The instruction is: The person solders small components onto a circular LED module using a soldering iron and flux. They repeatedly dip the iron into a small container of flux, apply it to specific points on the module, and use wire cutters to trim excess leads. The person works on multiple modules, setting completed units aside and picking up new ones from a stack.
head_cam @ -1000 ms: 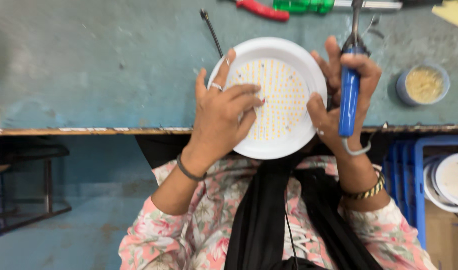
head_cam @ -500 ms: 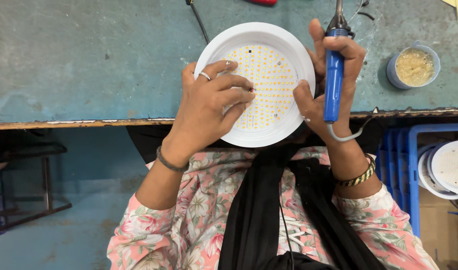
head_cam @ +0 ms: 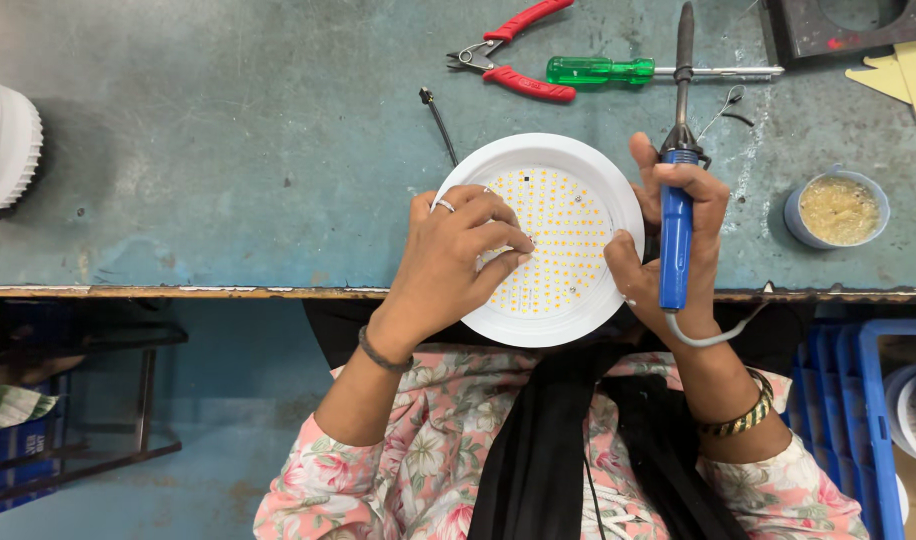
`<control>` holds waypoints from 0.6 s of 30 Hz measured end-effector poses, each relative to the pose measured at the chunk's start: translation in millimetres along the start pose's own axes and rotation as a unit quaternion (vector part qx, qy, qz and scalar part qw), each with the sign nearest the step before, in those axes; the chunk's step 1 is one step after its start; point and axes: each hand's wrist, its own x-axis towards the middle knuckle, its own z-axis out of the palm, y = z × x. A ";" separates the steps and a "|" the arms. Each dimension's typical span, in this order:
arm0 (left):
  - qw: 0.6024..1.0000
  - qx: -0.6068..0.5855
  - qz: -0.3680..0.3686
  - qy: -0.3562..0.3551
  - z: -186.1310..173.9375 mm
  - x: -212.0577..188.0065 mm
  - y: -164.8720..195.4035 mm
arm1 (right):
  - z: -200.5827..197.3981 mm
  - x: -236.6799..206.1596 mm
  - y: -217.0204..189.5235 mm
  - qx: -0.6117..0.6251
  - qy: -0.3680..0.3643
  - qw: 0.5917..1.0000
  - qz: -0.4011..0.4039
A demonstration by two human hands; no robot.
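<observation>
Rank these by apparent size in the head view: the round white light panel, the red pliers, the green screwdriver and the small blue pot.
1. Round white light panel
2. Green screwdriver, longest of the tools
3. Red pliers, shorter than the screwdriver
4. Small blue pot

All lie on one table, so nearness hardly skews this.

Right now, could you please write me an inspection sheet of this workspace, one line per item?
Surface: worn blue-green bench, scratched and stained, front edge chipped.
Job's things: round white LED panel lies at the bench edge; blue-handled soldering iron, tip pointing away from the person.
Clutter: red pliers, green screwdriver, small pot of yellowish paste, white ribbed housing, yellow card pieces.
Grippers: left hand rests on the panel, fingertips on the LEDs; right hand grips the iron and steadies the panel rim.
Cables: grey cord leaves the iron's handle; thin black lead beside the panel.
Surroundings: blue crate holding white discs, at the right.
</observation>
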 end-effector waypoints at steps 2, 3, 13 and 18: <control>1.000 0.004 -0.009 0.009 2.1 1.6 0.9 | 0.0 0.9 -1.1 0.000 -0.001 1.000 0.001; 1.000 0.005 -0.016 0.013 2.5 2.1 2.0 | 0.1 1.5 -1.9 0.001 -0.001 1.000 0.006; 0.998 -0.012 -0.054 0.019 1.3 7.3 7.3 | 1.4 3.9 -4.9 0.003 -0.002 1.000 0.005; 0.997 0.000 -0.069 0.034 4.6 9.3 9.7 | 2.0 2.7 -4.2 0.006 0.001 1.000 0.002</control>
